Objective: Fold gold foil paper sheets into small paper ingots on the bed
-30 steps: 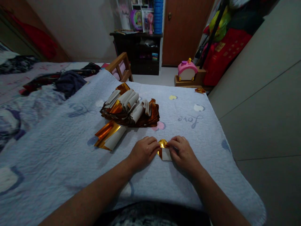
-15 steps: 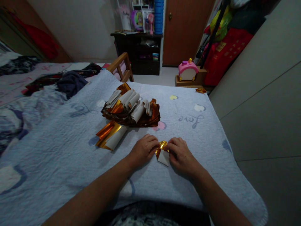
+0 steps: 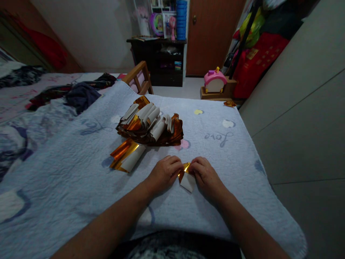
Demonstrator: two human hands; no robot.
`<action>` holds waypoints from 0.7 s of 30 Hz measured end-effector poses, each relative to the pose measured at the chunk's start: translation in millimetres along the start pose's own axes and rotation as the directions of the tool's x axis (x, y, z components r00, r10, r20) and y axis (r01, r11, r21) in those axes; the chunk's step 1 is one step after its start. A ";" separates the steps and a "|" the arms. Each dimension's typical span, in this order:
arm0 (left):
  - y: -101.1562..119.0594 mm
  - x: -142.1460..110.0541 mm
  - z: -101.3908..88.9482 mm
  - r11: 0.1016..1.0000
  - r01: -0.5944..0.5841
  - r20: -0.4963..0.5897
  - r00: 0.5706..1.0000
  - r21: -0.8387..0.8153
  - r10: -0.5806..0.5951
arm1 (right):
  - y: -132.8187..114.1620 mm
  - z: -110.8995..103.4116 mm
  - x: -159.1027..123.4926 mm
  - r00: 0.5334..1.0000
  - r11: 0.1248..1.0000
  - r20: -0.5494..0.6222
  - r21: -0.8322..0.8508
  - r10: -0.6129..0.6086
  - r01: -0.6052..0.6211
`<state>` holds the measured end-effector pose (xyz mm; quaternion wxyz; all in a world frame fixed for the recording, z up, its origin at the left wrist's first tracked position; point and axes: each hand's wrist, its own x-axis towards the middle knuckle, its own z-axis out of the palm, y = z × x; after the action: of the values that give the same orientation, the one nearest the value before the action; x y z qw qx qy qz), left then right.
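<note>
A small piece of folded gold foil paper [image 3: 187, 181], with a pale underside showing, is held between both hands just over the blue blanket. My left hand [image 3: 167, 171] pinches its left upper edge, fingers closed. On the opposite side my right hand [image 3: 206, 175] grips the right upper edge, thumb and fingers pressed together. Beyond the left hand lies a heap of gold and pale foil sheets [image 3: 151, 124], curled and stacked. Several sheets of the same kind [image 3: 128, 156] rest in front of that heap, nearer to me.
A light blue blanket [image 3: 215, 216] covers the surface. One folded gold piece [image 3: 230, 103] lies at its far right corner. Past the far edge are a wooden chair [image 3: 140, 77], a pink toy [image 3: 215, 81] and a dark cabinet [image 3: 167, 77]. Pale panels [image 3: 304, 136] stand along the right.
My right hand has shifted slightly left, closer to my left hand. The folded foil paper has turned a little, its pale lower corner now a bit nearer to me.
</note>
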<state>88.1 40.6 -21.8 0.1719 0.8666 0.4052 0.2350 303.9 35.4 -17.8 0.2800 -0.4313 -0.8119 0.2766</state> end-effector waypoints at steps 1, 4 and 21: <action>-0.4 0.2 0.5 1.000 -0.011 0.000 1.000 -0.008 0.011 | 0.7 1.3 0.8 1.000 0.999 -0.022 -0.039 0.012 -0.013; -2.0 1.0 2.0 0.999 -0.034 -0.018 0.999 -0.028 0.033 | 1.1 3.7 2.5 0.999 0.991 -0.040 -0.132 0.015 -0.021; 2.0 5.9 -0.2 0.999 -0.024 -0.059 0.998 -0.023 0.023 | 4.2 9.5 7.8 0.999 0.980 -0.033 -0.195 0.017 -0.023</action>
<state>92.6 44.0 -19.1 0.1677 0.8619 0.3971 0.2670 295.9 42.1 -25.6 0.2459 -0.4690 -0.8264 0.1914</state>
